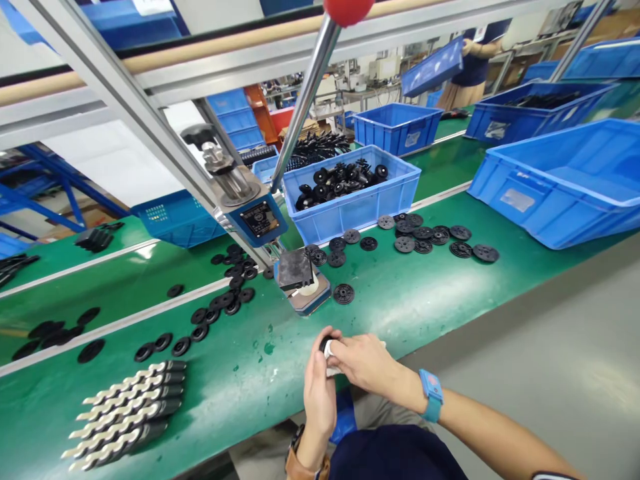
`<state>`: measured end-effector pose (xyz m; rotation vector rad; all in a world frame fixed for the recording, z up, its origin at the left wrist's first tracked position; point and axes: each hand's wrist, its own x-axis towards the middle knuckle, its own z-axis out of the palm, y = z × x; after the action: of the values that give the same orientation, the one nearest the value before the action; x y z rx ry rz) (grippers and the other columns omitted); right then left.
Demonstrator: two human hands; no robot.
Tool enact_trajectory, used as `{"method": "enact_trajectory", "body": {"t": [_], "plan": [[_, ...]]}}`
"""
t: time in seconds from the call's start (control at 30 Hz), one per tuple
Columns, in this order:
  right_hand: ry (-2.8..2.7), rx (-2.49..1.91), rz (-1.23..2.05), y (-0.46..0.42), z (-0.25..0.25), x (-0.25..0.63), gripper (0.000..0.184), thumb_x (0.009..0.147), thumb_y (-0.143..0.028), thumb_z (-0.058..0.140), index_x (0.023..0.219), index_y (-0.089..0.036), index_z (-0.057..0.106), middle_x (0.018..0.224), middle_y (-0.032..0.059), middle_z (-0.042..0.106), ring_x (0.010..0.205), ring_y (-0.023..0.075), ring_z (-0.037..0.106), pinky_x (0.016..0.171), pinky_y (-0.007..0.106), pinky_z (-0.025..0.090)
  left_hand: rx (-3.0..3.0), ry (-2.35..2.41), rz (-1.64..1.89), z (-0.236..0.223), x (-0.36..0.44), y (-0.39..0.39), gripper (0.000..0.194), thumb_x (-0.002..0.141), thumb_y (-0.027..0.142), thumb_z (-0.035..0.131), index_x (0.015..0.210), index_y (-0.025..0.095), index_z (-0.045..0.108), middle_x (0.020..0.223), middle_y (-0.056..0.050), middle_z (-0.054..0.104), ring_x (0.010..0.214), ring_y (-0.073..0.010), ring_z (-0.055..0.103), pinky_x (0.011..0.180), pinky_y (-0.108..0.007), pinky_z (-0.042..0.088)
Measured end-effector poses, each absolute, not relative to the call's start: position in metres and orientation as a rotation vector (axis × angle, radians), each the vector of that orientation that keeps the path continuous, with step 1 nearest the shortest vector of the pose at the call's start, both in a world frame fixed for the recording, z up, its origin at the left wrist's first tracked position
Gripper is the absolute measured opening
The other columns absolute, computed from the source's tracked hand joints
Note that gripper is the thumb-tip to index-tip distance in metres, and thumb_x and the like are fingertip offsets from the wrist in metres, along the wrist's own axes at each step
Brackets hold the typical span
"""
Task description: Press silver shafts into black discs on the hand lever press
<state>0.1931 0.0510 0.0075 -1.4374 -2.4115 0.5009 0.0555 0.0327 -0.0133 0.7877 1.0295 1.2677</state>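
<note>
Both my hands meet at the near edge of the green bench [400, 307]. My left hand [319, 393] is closed round a small black round part [325, 344] with a white piece against it. My right hand [367, 365], with a blue wristband, is closed over the same part from the right, fingers pinching it. Just beyond them stands a small hand press [303, 283] with a long metal lever [305, 93] topped by a red knob.
Black discs [430, 240] lie scattered on the bench, and more black round parts [225, 300] lie to the left. A blue bin [350, 190] of black parts stands behind the press. A large blue bin [565, 180] sits right. Silver-and-black twisted rods [130, 413] lie at front left. A person stands far back.
</note>
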Motion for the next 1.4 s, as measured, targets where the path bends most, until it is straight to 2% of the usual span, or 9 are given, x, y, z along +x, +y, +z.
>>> {"method": "enact_trajectory", "body": {"t": [0.13,0.27,0.37,0.53,0.77,0.93,1.07,1.2,1.4], "plan": [[-2.128,-1.291,0.879,0.052,0.005,0.191,0.031,0.108,-0.034,0.045,0.086,-0.021,0.064,0.076,-0.0019,0.067,0.062,0.0123,0.054,0.059,0.027,0.023,0.981,1.033,1.341,-0.018,0.053,0.027,0.053,0.099,0.058,0.053,0.135,0.021,0.065,0.133,-0.011,0.068,0.124,-0.0274,0.061,0.105,-0.035,0.047],[-1.375,-1.031,1.695,0.049,-0.008,0.181,0.058,0.099,-0.069,0.046,0.068,-0.02,0.047,0.058,-0.0053,0.046,0.052,0.0088,0.039,0.053,0.022,0.027,1.236,1.081,1.376,-0.02,0.05,0.022,0.053,0.102,0.058,0.045,0.137,0.022,0.063,0.134,-0.012,0.066,0.127,-0.0298,0.059,0.109,-0.04,0.043],[-1.138,-0.938,1.965,0.045,-0.015,0.174,0.066,0.089,-0.086,0.04,0.068,-0.023,0.041,0.051,-0.0078,0.039,0.042,0.0088,0.035,0.044,0.023,0.03,1.493,1.081,1.4,-0.02,0.048,0.02,0.053,0.104,0.056,0.042,0.139,0.022,0.062,0.136,-0.013,0.065,0.13,-0.0323,0.058,0.112,-0.045,0.041],[-1.093,-0.948,1.935,0.042,-0.013,0.173,0.065,0.089,-0.086,0.039,0.072,-0.024,0.039,0.051,-0.0095,0.036,0.042,0.0079,0.031,0.043,0.022,0.03,1.589,1.072,1.397,-0.021,0.051,0.021,0.052,0.105,0.053,0.039,0.141,0.021,0.061,0.137,-0.015,0.065,0.129,-0.0336,0.058,0.111,-0.048,0.042],[-1.292,-1.014,1.673,0.044,-0.014,0.182,0.059,0.099,-0.07,0.046,0.067,-0.02,0.042,0.055,-0.0074,0.038,0.05,0.008,0.032,0.049,0.022,0.023,1.242,1.076,1.392,-0.021,0.06,0.021,0.05,0.105,0.055,0.041,0.136,0.022,0.062,0.132,-0.011,0.066,0.127,-0.0276,0.058,0.11,-0.038,0.042],[-1.987,-1.188,1.082,0.051,-0.003,0.193,0.042,0.108,-0.037,0.045,0.076,-0.019,0.065,0.066,-0.0027,0.057,0.057,0.01,0.043,0.059,0.025,0.023,0.839,0.972,1.37,-0.016,0.06,0.023,0.05,0.098,0.058,0.057,0.128,0.021,0.068,0.121,-0.011,0.071,0.113,-0.0252,0.065,0.097,-0.034,0.051],[-2.314,-1.281,0.865,0.055,0.006,0.207,0.026,0.103,-0.035,0.057,0.091,-0.023,0.077,0.073,0.002,0.069,0.06,0.0133,0.05,0.059,0.03,0.016,0.555,0.902,1.192,-0.008,0.056,0.029,0.047,0.094,0.056,0.063,0.121,0.018,0.073,0.114,-0.012,0.075,0.11,-0.0277,0.069,0.096,-0.039,0.055],[-2.404,-1.162,0.867,0.049,0.003,0.229,0.025,0.1,-0.036,0.062,0.085,-0.023,0.077,0.068,0.0003,0.066,0.058,0.0124,0.049,0.058,0.03,0.017,0.297,0.839,1.092,-0.002,0.051,0.04,0.043,0.098,0.049,0.059,0.117,0.014,0.076,0.121,-0.016,0.076,0.12,-0.0304,0.068,0.11,-0.046,0.049],[-1.689,-1.387,1.074,0.036,-0.026,0.264,0.046,0.1,-0.046,0.055,0.062,-0.02,0.058,0.053,-0.0048,0.044,0.051,0.0106,0.035,0.055,0.025,0.022,0.185,0.746,1.052,-0.002,0.053,0.051,0.043,0.099,0.042,0.053,0.113,0.008,0.075,0.126,-0.024,0.073,0.127,-0.0354,0.066,0.118,-0.052,0.043]]}}
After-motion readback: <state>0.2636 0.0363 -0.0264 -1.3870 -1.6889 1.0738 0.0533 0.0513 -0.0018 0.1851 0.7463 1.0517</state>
